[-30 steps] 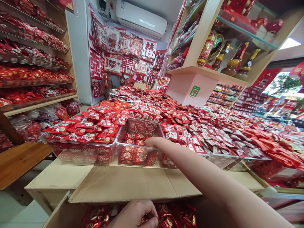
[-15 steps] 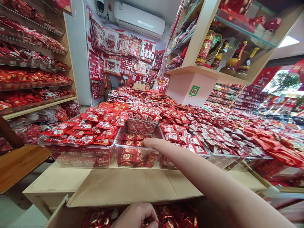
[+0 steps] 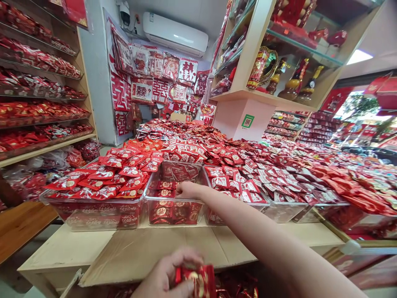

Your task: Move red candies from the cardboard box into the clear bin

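My left hand [image 3: 173,275] is closed round a red packet [image 3: 201,281] with gold print, just above the open cardboard box [image 3: 167,248] at the bottom of the view. More red packets lie in the box's shadowed inside. My right hand [image 3: 188,190] reaches into the middle clear plastic bin [image 3: 173,201], its fingers curled down at the red and gold packets [image 3: 163,211] stacked there. Whatever its fingertips may hold is hidden. The back part of this bin shows bare clear wall above the packets.
A heaped bin of red packets [image 3: 102,182] stands to the left, others to the right. Behind them spreads a large pile of packets [image 3: 186,132]. A wooden bench [image 3: 27,227] is at the left, a shelf cabinet [image 3: 266,97] overhangs at the right.
My left hand has risen from inside the cardboard box and now shows a red packet in its grasp. My right hand stays in the middle bin. The view has shifted slightly.
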The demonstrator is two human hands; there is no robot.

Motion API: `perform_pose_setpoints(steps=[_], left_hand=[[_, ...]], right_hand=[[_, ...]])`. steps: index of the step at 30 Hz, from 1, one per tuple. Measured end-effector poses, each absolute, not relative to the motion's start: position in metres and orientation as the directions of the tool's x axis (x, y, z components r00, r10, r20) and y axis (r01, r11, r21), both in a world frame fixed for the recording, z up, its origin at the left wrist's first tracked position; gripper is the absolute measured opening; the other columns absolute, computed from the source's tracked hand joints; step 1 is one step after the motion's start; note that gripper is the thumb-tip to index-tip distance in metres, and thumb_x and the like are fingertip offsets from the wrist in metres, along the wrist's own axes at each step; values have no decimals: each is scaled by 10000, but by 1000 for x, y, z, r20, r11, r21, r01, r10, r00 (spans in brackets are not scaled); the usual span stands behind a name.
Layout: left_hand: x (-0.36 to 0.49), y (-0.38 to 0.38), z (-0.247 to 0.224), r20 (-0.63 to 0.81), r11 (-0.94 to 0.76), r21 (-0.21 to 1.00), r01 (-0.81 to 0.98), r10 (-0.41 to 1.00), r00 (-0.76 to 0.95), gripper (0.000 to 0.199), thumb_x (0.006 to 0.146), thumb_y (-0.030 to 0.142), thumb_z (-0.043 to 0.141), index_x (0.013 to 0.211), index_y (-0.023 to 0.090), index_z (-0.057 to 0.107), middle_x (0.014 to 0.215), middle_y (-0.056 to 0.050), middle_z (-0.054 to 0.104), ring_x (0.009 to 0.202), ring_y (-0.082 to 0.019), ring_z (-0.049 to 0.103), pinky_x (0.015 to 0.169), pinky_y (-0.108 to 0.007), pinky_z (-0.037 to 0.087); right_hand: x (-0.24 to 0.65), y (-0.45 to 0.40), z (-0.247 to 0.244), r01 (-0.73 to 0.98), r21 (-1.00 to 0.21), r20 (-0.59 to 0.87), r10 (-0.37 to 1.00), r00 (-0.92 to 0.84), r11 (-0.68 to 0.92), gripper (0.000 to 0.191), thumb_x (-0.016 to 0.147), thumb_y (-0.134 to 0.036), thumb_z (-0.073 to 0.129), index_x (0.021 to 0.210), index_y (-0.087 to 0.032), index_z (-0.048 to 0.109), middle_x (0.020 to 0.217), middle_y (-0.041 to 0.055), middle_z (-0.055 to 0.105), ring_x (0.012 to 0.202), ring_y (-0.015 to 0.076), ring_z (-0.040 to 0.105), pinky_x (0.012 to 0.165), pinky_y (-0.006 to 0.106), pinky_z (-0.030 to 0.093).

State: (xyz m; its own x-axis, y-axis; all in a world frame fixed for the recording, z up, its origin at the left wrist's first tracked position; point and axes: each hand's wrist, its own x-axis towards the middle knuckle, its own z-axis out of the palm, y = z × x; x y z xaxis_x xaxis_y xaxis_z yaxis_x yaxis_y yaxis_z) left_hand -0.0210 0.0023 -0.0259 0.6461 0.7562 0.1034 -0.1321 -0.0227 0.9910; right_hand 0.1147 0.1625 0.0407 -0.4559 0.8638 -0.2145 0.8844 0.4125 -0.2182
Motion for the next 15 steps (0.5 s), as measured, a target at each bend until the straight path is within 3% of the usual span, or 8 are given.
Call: perform_pose_setpoints(steps=[2,5,11,15], left_hand=[[-25,9,-18,60,91,968,-235,823,565,324,728,308,608,1032,238,520,1133,-64,562,955,-211,565,832,-326,434],[-30,21,-15,84,63,955,-291,880,468,372,740,243,617,1072,262,451,1074,-33,597,957,-168,569,830,-272,446],[-33,32,-17,109,17,946,-324,924,367,336,692,208,673,978,267,505,914,48,660,877,-102,597,758,-166,470],[-31,30,-15,55,57,952,-300,935,351,300,641,224,716,885,221,541,802,36,683,766,-107,614,663,-166,486]], right_hand=[[115,164,42,900,-211,-166,893,-418,382,243,691,-342,549,798,-143,638,725,43,621,565,122,487,484,219,319],[116,164,48,904,-220,-102,913,-395,366,252,706,-354,538,794,-138,632,726,47,620,575,120,488,503,220,328],[122,105,70,675,-528,399,852,-338,515,223,789,-312,445,776,-149,596,667,0,571,593,84,456,546,186,340],[134,30,52,615,-625,357,877,-323,481,163,744,-303,517,766,-156,582,663,-3,539,598,89,434,541,194,335]])
